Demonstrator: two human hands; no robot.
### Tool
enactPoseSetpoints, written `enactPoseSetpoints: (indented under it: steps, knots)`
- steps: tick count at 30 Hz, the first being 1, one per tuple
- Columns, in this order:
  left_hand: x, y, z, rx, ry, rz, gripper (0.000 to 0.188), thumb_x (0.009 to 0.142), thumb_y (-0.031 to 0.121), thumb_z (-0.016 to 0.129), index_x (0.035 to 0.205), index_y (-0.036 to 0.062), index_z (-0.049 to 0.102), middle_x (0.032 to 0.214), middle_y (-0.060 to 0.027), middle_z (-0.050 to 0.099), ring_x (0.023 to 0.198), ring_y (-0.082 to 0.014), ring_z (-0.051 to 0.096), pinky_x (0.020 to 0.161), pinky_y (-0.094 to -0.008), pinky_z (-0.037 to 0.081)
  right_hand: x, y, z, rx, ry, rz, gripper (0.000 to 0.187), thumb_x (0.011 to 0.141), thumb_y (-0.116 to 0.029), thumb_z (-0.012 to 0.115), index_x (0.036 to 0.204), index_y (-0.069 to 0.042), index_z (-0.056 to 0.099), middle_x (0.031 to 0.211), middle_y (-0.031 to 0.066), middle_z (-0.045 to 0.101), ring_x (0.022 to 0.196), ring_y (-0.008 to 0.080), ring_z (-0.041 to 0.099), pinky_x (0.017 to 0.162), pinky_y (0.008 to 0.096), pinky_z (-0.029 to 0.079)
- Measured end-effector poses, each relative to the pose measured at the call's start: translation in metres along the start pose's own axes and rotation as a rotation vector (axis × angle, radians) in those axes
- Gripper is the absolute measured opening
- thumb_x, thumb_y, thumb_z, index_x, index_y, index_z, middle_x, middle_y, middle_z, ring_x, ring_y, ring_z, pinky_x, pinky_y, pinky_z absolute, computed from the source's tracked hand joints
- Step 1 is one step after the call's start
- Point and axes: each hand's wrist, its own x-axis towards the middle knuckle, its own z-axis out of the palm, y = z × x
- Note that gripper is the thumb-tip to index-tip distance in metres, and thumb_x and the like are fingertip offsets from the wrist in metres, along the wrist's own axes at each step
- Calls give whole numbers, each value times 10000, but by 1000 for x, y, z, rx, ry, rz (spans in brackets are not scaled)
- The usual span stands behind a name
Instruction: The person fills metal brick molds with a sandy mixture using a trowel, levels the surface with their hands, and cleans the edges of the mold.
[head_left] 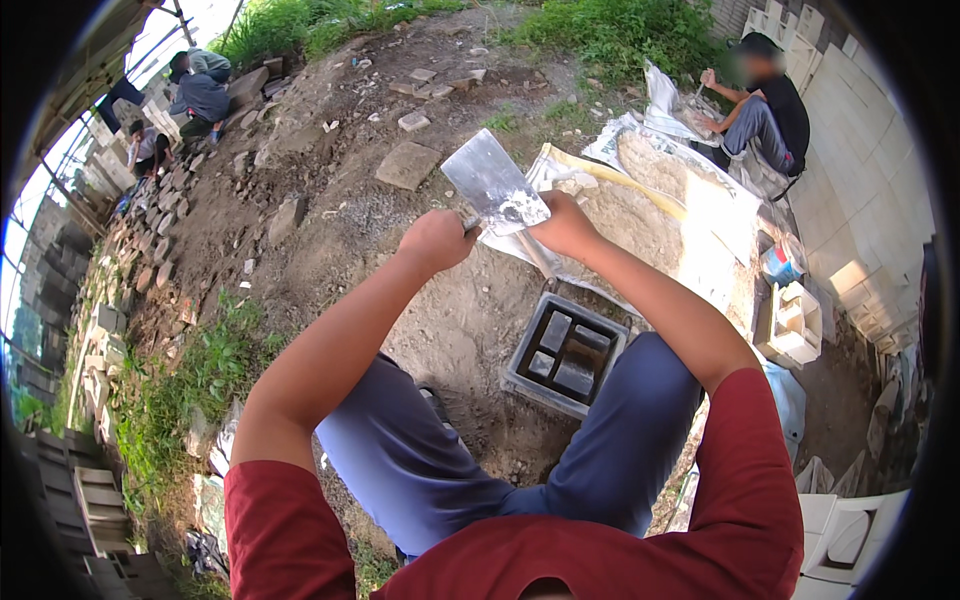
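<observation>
Over dirt ground [335, 230], a flat metal blade [490, 175] juts beyond the fingers: the right hand [565, 225] grasps its right corner; the left hand [438, 240] curls beside its lower left edge, grip unclear.

Daylight is bright around the grey mould [563, 392], whose compartments sit in shadow. To its right, sunlight bleaches a white sack [736, 225]; far to its upper left, the sky [150, 45] glares. Beyond it rightward, blur hides a seated person's [786, 125] head. The block wall [860, 170] farther right bends toward the black rim.
</observation>
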Motion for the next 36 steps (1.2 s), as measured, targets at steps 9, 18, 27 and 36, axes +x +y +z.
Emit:
enactPoseSetpoints:
  steps: [9,18,27,36]
  knots:
    - [3,1,1,16,-26,-9,654,1010,553,566,860,-58,750,913,-286,738,916,-447,723,857,-530,571,3,5,0,-17,19,-20,514,786,-456,807,1104,-53,788,918,219,772,893,327,770,818,405,558]
    - [4,3,1,20,-12,-19,641,1008,543,572,864,-56,751,921,-285,740,929,-445,725,860,-527,575,10,15,5,-13,14,-6,593,762,-535,819,1067,-27,795,922,220,772,904,343,769,818,416,568]
    - [3,-1,4,23,37,-9,627,1004,535,587,857,-52,750,912,-283,740,925,-444,725,859,-524,574,7,10,6,-41,41,16,606,760,-579,804,1035,-39,802,906,221,767,893,358,763,820,425,569]
    - [5,-3,5,10,32,-24,617,1012,525,585,825,-40,749,906,-272,740,910,-443,722,843,-525,575,8,13,8,-9,39,-8,593,767,-565,804,1024,-30,800,902,221,765,889,362,760,806,422,566]
